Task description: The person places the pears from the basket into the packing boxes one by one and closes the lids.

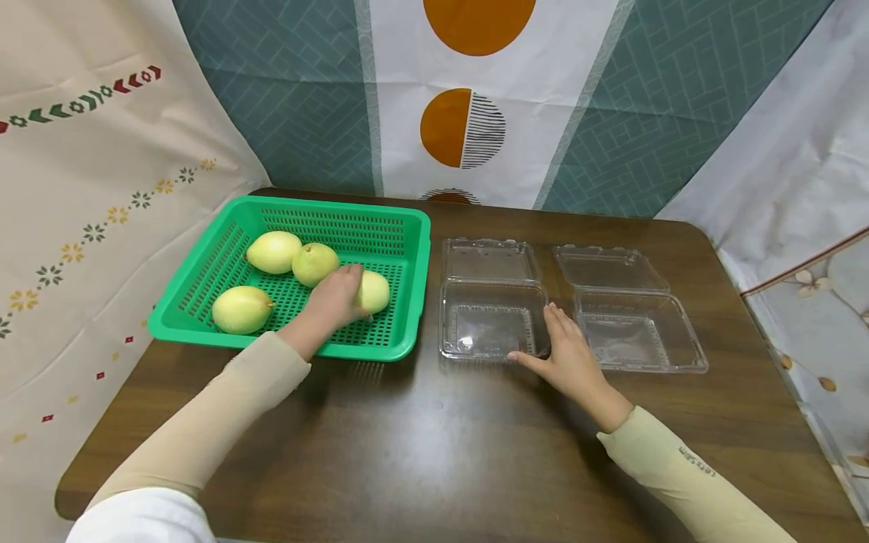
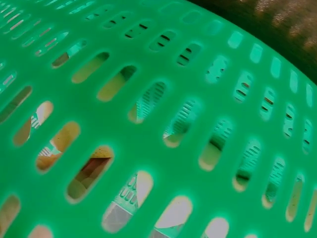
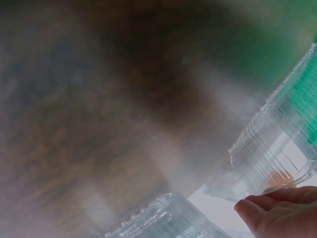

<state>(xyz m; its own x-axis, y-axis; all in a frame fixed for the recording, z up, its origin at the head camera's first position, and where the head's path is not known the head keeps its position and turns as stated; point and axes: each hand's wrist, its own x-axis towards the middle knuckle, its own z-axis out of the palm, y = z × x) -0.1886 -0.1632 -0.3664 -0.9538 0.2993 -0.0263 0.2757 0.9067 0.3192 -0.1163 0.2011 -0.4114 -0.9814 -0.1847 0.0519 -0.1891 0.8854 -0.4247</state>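
the left hand (image 1: pixel 336 298) grips a pale yellow fruit (image 1: pixel 376 292) near the right edge of the green basket (image 1: pixel 419 294), by the far left corner of the worktop (image 1: pixel 434 467). the right hand (image 1: pixel 569 360), fingers straight and thumb spread, is at the near right corner of the left clear container (image 1: pixel 490 324). the left wrist view shows basket slots, hiding that grip; the right wrist view adds the container's ribbed side wall.
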